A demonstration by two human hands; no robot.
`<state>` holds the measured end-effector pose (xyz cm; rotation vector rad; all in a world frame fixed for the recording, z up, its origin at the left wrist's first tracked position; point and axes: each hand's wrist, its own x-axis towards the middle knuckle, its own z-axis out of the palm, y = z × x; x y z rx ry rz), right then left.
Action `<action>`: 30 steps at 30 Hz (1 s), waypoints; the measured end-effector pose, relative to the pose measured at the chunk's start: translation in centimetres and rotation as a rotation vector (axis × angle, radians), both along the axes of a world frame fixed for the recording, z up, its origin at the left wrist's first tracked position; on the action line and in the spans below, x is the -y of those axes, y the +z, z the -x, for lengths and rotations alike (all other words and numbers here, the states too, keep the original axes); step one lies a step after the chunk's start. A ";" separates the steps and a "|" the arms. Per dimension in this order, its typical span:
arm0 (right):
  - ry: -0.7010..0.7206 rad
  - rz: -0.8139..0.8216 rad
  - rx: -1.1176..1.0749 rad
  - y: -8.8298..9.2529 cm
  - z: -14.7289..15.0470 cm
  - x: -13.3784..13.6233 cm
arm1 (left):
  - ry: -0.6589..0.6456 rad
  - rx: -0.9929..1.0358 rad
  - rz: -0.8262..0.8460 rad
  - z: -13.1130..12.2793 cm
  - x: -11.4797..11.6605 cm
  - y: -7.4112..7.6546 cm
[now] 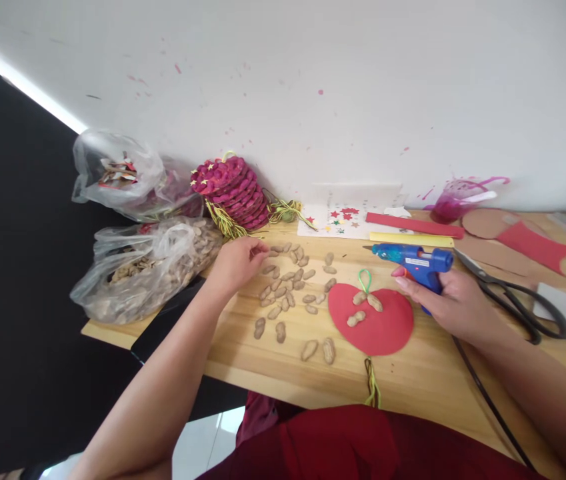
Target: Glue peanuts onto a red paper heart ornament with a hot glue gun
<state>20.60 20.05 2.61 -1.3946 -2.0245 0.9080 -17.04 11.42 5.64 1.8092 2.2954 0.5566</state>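
Note:
My right hand [455, 303] is wrapped round the handle of a blue hot glue gun [410, 257], its nozzle pointing left. Below the nozzle lies a red heart-shaped paper cutout [387, 330] with a green loop [364, 280] at its top and a yellow-and-brown tassel [373, 383] at its bottom. Several peanuts [356, 319] in their shells sit on the heart's upper half. At the far edge of a spread of loose peanuts [287, 277], my left hand [237, 265] has its fingers pinched together. Whatever lies between those fingertips is hidden.
Plastic bags [157, 267] of peanuts and scraps stand at the left. Behind are a stack of magenta-painted discs [235, 190], a sheet of star stickers [345, 220] and red and yellow strips [413, 223]. Black scissors [523, 300] lie right of the glue gun, whose cord [493, 407] runs toward the front edge.

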 end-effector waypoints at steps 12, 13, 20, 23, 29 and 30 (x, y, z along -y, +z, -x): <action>0.007 0.034 -0.015 0.1 -0.2 0.0 | 0.027 -0.081 0.084 0.5 -3.6 -0.7; 0.008 0.035 -0.011 0.2 -0.2 0.0 | 0.053 -0.091 0.088 0.8 -3.2 -0.7; -0.004 0.041 -0.003 -0.5 -0.4 -0.2 | 0.134 -0.079 0.139 2.4 1.2 0.2; -0.014 0.025 -0.025 -1.1 -0.5 -0.4 | 0.108 -0.049 0.160 2.9 3.2 0.8; -0.044 0.046 -0.022 -1.1 -0.6 -0.6 | 0.147 0.007 0.093 2.7 4.8 0.7; -0.048 0.047 -0.028 -1.1 -0.6 -0.6 | 0.157 0.045 0.081 2.5 4.7 0.5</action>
